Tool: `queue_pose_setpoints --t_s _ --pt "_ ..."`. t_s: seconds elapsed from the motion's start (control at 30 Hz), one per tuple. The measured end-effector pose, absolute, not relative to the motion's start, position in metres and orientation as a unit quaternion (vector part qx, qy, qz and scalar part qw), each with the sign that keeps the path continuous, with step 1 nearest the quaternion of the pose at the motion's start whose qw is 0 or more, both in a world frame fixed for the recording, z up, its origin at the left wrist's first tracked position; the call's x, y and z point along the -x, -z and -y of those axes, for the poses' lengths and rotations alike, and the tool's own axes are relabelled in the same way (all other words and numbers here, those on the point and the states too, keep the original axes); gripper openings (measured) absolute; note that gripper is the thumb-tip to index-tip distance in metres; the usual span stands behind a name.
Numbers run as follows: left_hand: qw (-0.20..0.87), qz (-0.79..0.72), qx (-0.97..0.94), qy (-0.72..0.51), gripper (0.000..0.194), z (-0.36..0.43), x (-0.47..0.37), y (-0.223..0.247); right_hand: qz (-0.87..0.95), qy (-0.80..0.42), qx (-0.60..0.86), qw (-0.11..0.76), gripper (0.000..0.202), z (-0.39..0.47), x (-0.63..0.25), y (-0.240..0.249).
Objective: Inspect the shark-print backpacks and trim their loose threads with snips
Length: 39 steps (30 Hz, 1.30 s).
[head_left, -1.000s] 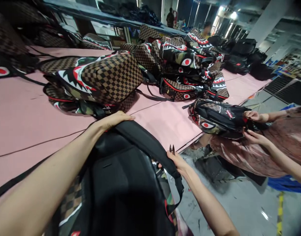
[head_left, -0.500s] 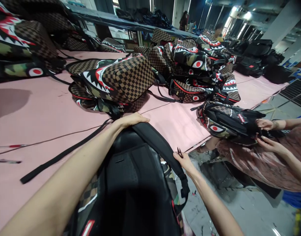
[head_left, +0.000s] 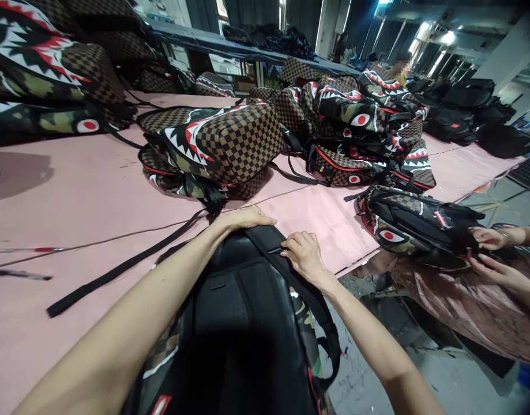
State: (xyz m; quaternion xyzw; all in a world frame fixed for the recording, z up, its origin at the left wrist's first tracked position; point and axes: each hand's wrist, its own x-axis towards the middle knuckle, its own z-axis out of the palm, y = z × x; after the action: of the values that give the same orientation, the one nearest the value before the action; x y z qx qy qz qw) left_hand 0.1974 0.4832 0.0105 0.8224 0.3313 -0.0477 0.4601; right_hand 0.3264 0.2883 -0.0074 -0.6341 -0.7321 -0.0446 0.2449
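- Item under inspection: black-backed backpack with camouflage and brown-check sides [head_left: 230,300], at the near edge of the pink-covered worktop [head_left: 96,213], padded back panel facing up toward the camera.
- Orientation: long axis runs from the bottom edge of the view forward to the worktop. The top end points away from the wearer; the lower end is cut off by the view.
- Left hand [head_left: 251,218]: closed over the backpack's top end, where the wide black padded shoulder strap [head_left: 305,283] begins.
- Right hand [head_left: 303,253]: closed on small dark pointed metal snips [head_left: 275,251], at the backpack's upper right, over the shoulder strap. The snips' tips point left; whether they touch the strap cannot be told.
- Shoulder strap: curves down the backpack's right side, ending in a looped webbing.
- Left of the backpack: long flat black webbing strap [head_left: 117,274] lying slantwise on the worktop; farther left, a red-and-clear pen [head_left: 29,250] and a dark slim pen [head_left: 20,275], apart from each other.
- Just beyond the backpack: two stacked brown-check shark-mouth backpacks [head_left: 247,144].
- Beyond and to the right of the backpack: a heap of patterned shark-mouth backpacks [head_left: 355,118]; farther off, a pile of black bags [head_left: 463,115].
- Right of the backpack: a co-worker's two hands [head_left: 492,268] at the end of a camouflage backpack with a red-and-white eye [head_left: 403,230].
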Motion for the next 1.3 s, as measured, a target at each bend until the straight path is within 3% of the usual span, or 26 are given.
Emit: queue_pose_setpoints --t_s 0.43,1.1,1.3 --pt "0.437 -0.337 -0.833 0.042 0.056 -0.476 -0.198 -0.02 0.77 0.098 0.607 0.169 0.009 -0.298 -0.326 0.0" --pt "0.43 -0.337 -0.837 0.037 0.051 -0.475 -0.196 -0.021 0.74 0.032 0.637 0.214 0.012 -0.294 -0.325 -0.006" --pt "0.433 -0.33 -0.838 0.038 0.051 -0.472 -0.197 -0.022 0.754 0.076 0.633 0.161 0.011 -0.303 -0.31 -0.01"
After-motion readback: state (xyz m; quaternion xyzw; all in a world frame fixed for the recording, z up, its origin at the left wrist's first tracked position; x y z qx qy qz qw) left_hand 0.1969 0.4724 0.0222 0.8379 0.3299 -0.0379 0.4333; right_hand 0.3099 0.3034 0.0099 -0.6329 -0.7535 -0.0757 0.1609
